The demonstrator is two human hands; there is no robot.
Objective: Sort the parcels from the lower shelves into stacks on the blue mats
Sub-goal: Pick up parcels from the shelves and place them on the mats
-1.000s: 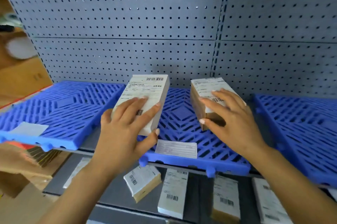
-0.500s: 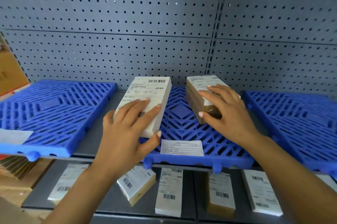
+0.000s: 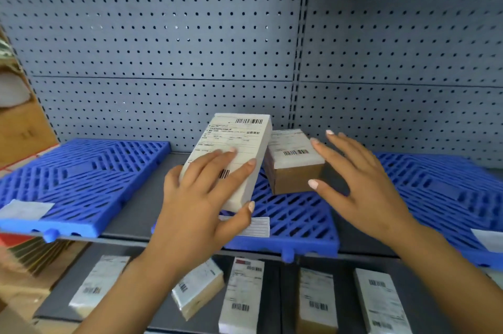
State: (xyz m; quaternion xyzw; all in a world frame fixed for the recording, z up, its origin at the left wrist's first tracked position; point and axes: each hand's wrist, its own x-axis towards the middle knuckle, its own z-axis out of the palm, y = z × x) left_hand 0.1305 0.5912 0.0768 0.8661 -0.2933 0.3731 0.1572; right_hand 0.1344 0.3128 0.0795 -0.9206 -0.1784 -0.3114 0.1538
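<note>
Right hand (image 3: 362,184): fingers spread, now let go of the brown stack (image 3: 295,167), just beside it. Stack set on the middle mat (image 3: 299,219), frame centre. Left hand (image 3: 196,203): still clamped on the white parcel (image 3: 236,148), tilted alongside. Judged next: onto that stack.

Single view here, worn on the head: it faces the grey perforated metal back panel (image 3: 163,34) square-on and close, tipped slightly down, blue slatted plastic mats (image 3: 81,175) running 9 to 3 o'clock, grey lower shelf (image 3: 280,306) at 6 o'clock.
</note>
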